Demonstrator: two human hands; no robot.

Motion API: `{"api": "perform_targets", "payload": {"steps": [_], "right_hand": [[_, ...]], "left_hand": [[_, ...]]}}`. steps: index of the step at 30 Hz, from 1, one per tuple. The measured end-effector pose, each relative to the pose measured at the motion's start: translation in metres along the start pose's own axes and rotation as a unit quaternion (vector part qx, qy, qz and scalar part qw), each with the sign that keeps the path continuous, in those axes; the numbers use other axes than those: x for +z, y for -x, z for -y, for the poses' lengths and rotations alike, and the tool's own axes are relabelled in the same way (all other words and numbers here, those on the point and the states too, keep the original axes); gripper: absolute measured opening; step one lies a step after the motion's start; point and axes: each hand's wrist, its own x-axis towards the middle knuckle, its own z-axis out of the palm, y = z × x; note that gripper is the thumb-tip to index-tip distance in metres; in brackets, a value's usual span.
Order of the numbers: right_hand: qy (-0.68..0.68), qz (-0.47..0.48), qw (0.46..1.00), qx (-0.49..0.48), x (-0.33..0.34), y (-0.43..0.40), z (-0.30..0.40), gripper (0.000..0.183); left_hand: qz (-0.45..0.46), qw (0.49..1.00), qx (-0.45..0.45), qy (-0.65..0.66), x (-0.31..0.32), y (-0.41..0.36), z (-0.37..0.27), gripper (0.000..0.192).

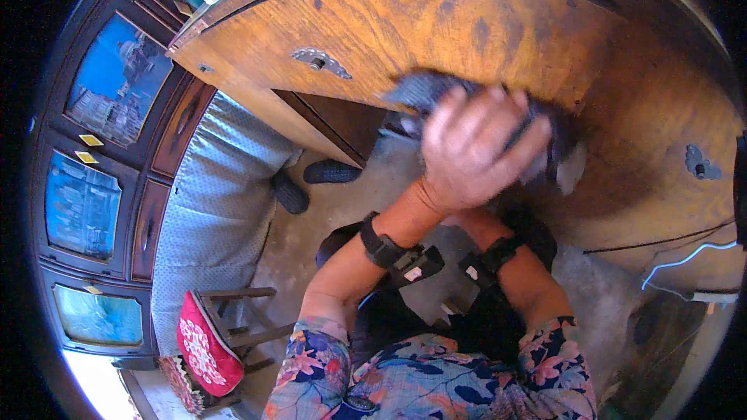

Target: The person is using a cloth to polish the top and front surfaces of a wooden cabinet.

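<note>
My left hand (481, 149) lies with spread fingers over a bundled dark cloth (426, 90), holding it close against the varnished wooden front (362, 17) of a piece of furniture. Both the hand and the cloth are blurred. The cloth hangs down to the right of the fingers. My right hand (467, 219) is beneath the left one and mostly hidden; only part near the wrist shows, so its grip cannot be seen. Ornate metal fittings with knobs, one at left (318, 63) and one at right (700, 168), are fixed to the wooden front.
Below the wooden front at left is a dark opening (332, 116). Dark slippers (332, 172) lie on the floor beside a light-blue draped cover (216, 204). A wooden chair with a red cushion (204, 344) stands lower left. A pale cable (688, 256) runs at right.
</note>
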Motion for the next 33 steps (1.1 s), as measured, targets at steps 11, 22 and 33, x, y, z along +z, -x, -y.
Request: {"api": "perform_targets", "payload": {"steps": [11,22,33], "right_hand": [[0.295,0.287,0.909,0.067,-0.009,-0.017,0.008,0.029],[0.238,0.171,0.956,0.027,-0.001,-0.018,0.016,0.033],[0.291,0.301,0.905,0.072,-0.006,-0.021,0.009,0.03]], "left_hand": [[-0.246,0.866,-0.385,0.201,-0.011,0.09,0.085,0.039],[-0.061,0.997,-0.049,0.006,-0.053,0.005,0.056,0.035],[-0.049,0.979,0.036,-0.194,-0.084,-0.061,0.141,0.055]]}}
